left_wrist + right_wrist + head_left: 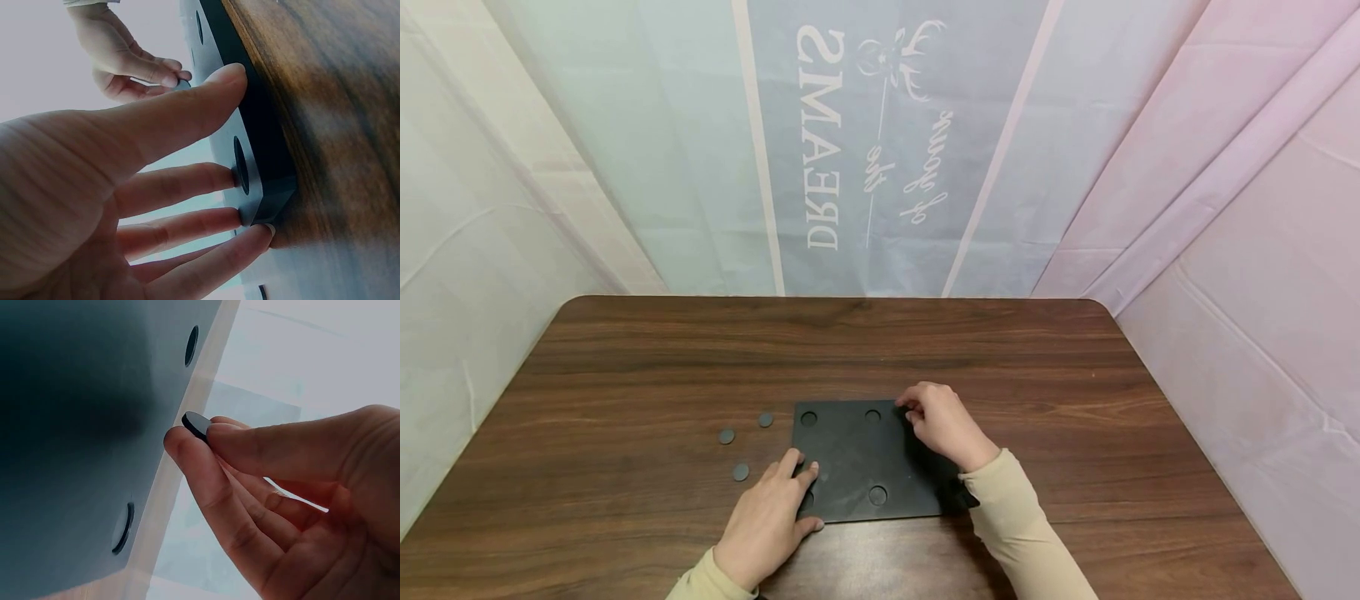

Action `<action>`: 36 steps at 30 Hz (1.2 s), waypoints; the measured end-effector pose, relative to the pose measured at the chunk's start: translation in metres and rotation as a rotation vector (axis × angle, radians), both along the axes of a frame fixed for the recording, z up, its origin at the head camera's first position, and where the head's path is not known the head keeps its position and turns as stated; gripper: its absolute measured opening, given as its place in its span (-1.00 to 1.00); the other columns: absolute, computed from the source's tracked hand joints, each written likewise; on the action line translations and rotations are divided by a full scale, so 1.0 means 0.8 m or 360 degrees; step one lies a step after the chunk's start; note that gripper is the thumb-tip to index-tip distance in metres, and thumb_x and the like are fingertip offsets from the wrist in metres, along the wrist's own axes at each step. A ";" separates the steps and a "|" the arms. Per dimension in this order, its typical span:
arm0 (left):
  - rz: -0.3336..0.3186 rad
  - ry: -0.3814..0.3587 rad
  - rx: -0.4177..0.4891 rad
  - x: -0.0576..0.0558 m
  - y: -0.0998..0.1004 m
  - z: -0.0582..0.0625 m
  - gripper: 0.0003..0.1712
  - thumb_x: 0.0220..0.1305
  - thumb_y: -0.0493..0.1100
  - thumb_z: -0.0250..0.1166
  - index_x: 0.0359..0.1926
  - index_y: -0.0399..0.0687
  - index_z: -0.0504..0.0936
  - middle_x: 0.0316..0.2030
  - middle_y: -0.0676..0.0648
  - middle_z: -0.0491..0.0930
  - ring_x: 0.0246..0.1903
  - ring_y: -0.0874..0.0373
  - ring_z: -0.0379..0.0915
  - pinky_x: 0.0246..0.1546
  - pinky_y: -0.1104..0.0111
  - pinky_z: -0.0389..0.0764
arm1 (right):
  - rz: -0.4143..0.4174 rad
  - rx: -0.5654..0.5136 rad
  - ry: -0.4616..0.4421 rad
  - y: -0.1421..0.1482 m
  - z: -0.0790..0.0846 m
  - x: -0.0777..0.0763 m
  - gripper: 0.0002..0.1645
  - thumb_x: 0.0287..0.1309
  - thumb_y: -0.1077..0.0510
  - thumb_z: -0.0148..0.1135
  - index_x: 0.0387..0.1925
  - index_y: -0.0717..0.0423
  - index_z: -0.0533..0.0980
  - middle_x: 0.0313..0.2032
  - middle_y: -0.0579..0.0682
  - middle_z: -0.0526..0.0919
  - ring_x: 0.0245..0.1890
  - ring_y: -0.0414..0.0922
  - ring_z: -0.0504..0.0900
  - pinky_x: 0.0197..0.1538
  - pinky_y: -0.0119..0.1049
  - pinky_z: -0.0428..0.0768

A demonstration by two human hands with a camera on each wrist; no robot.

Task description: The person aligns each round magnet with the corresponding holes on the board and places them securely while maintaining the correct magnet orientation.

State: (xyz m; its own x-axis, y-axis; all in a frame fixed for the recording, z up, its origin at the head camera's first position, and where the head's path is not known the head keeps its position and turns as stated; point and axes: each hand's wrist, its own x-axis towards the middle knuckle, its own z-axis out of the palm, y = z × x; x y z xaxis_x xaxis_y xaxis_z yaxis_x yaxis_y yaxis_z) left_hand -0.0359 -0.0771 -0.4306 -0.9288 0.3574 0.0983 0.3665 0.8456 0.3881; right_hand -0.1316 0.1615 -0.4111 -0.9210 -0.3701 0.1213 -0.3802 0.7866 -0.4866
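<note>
A flat black board with round recesses lies on the table. My left hand rests on its near left corner, fingers extended over the left edge and the thumb against the near edge. Over the far right part of the board, my right hand pinches a small grey disc between thumb and fingers, tilted and apart from the surface. The near left recess is partly covered by the left hand in the head view. My right hand and sleeve hide the board's right side there.
Three loose grey discs lie left of the board: a far one, a leftmost one and a near one. The brown wooden table carries everything. Printed cloth hangs behind its far edge, with pale cloth at both sides.
</note>
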 end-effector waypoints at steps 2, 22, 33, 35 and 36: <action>-0.0003 -0.0002 0.0000 -0.001 -0.001 0.001 -0.27 -0.23 -0.07 0.59 0.04 -0.29 0.63 -0.04 -0.17 0.48 -0.19 -0.02 0.51 -0.47 0.25 0.57 | 0.0006 -0.0002 0.0008 -0.003 0.000 -0.001 -0.75 0.03 0.52 0.19 -0.30 0.24 0.66 -0.34 0.07 0.65 -0.39 -0.12 0.62 -0.33 -0.30 0.59; -0.0021 -0.0062 -0.0002 -0.013 -0.009 0.006 -0.26 -0.22 -0.05 0.59 0.05 -0.28 0.63 -0.04 -0.17 0.48 -0.18 -0.02 0.51 -0.49 0.25 0.55 | 0.0063 -0.0020 0.0002 -0.030 0.003 -0.010 -0.75 0.05 0.48 0.18 -0.32 0.16 0.66 -0.37 0.02 0.66 -0.39 -0.14 0.62 -0.32 -0.27 0.58; -0.0024 -0.0074 -0.0012 -0.014 -0.009 0.006 -0.26 -0.22 -0.05 0.59 0.05 -0.28 0.63 -0.04 -0.17 0.47 -0.19 -0.01 0.50 -0.51 0.27 0.53 | 0.0121 -0.0030 -0.0063 -0.035 0.002 -0.013 -0.82 0.09 0.47 0.20 -0.38 0.16 0.54 -0.39 0.02 0.63 -0.39 -0.13 0.62 -0.31 -0.28 0.59; -0.0027 -0.0073 -0.0013 -0.014 -0.009 0.006 -0.26 -0.22 -0.05 0.59 0.05 -0.28 0.63 -0.04 -0.17 0.47 -0.19 -0.01 0.50 -0.50 0.27 0.54 | 0.0136 -0.0025 -0.0065 -0.036 0.001 -0.014 -0.83 0.09 0.47 0.20 -0.39 0.17 0.54 -0.39 0.03 0.63 -0.38 -0.12 0.62 -0.31 -0.28 0.60; -0.0028 -0.0073 -0.0013 -0.014 -0.009 0.005 -0.26 -0.22 -0.05 0.59 0.05 -0.28 0.63 -0.04 -0.17 0.47 -0.19 -0.01 0.50 -0.50 0.27 0.54 | 0.0144 -0.0020 -0.0068 -0.036 0.001 -0.015 -0.83 0.09 0.47 0.20 -0.39 0.17 0.54 -0.39 0.03 0.64 -0.38 -0.12 0.63 -0.30 -0.27 0.60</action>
